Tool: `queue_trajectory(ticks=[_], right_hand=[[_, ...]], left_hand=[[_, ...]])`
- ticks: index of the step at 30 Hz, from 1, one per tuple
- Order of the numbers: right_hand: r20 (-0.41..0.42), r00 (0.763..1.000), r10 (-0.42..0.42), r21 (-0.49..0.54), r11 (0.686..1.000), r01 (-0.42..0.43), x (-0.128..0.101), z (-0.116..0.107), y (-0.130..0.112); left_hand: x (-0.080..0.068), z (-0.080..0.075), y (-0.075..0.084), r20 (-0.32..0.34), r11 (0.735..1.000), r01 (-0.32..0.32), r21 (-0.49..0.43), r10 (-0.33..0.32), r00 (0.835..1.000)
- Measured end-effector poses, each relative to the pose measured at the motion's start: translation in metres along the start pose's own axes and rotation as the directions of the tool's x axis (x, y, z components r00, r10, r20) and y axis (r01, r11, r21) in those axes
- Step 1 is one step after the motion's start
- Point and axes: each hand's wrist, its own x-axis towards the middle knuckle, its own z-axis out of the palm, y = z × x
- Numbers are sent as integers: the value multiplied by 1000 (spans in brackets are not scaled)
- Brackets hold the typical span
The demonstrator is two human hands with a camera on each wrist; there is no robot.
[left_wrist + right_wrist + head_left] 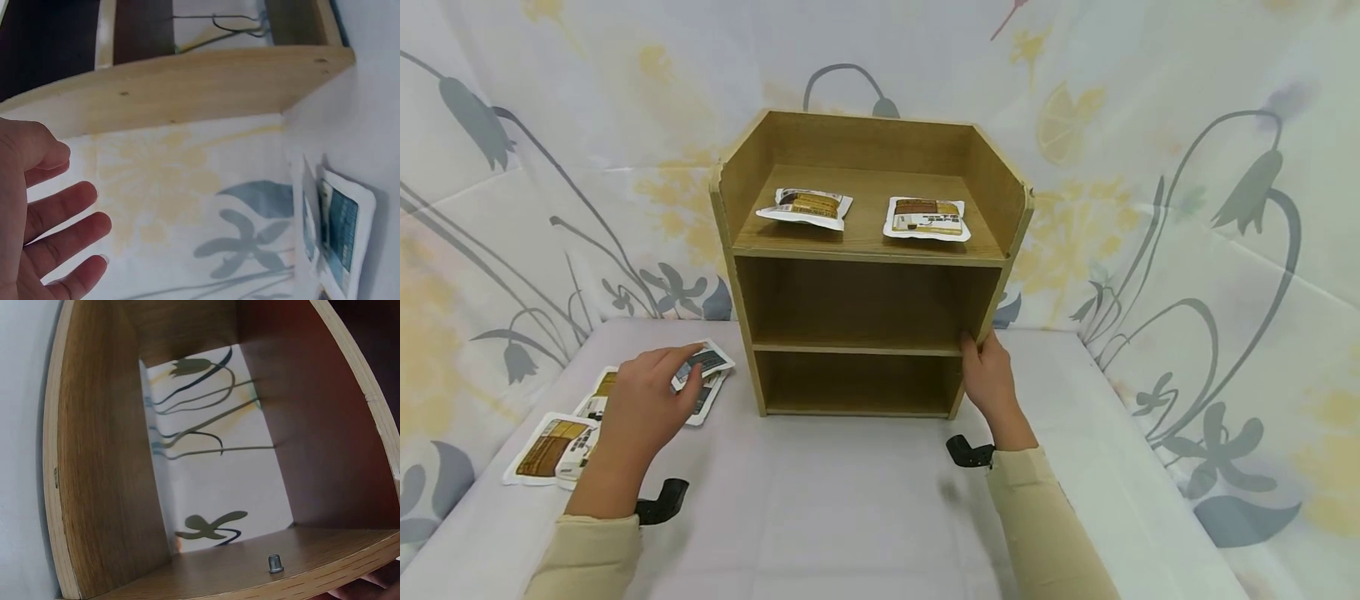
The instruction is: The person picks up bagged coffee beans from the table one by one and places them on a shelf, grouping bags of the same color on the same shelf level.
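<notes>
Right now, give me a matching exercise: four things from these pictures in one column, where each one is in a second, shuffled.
1. left hand
2. right hand
3. two packets
4. middle shelf

A. lying on the top shelf
B. holds nothing
C. over the packets on the table
D. on the shelf unit's right side

Pairs: 1-C, 2-D, 3-A, 4-B

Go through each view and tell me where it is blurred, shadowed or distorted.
Head view: even soft light, sharp; wide lens bows the backdrop; the shelf's lower bays are dim; faint shadow under the right hand. Left wrist view: left hand close and soft, packets blurred, image tilted. Right wrist view: shelf interior dark at the upper right, backdrop smeared, peg fairly crisp.
</notes>
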Motion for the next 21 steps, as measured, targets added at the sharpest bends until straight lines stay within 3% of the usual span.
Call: queue_trajectory(ticks=[4, 14, 18, 21], right_hand=[[-11, 1000, -14, 1, 1000, 14, -1, 1, -1], [-9, 1000, 5, 4, 1000, -5, -2, 1, -1], [-7, 1000, 4, 2, 1000, -4, -2, 1, 0], [-12, 1000, -6, -2, 1000, 6, -1, 1, -1]], left_hand=[[-7, -2, -5, 20, 999, 43, 24, -44, 999], [-22, -1, -22, 46, 996, 79, 49, -82, 996], [-29, -3, -29, 98, 989, 125, 77, -133, 986], [-34, -6, -34, 154, 979, 169, 115, -186, 970]])
